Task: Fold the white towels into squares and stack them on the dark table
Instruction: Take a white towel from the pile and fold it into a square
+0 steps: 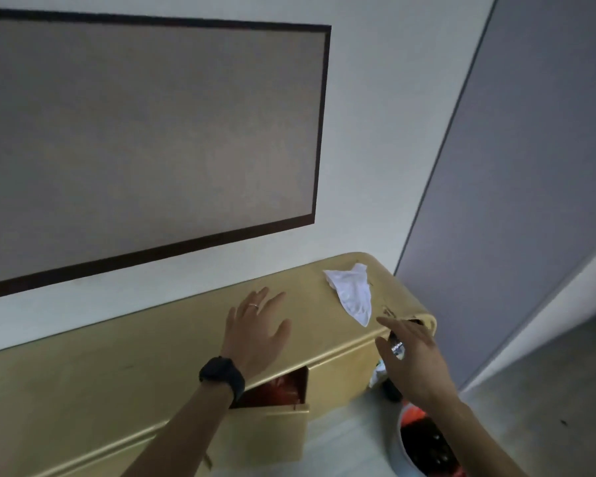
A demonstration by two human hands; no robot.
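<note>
Glossy yellow cabinet, crumpled white towel; left hand splayed flat; right hand unclear.

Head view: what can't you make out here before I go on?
- Dark table: outside the head view; only a yellow cabinet shows.
- Right hand: blurred; whether it holds the shiny thing by its thumb is unclear.
- Open compartment: red contents shadowed, unidentifiable.
- White tub: cut off by the bottom edge and the right forearm.

Dim, even indoor light; soft faint shadows; overall soft focus, right hand motion-blurred; wide-angle bending of straight edges near borders
</note>
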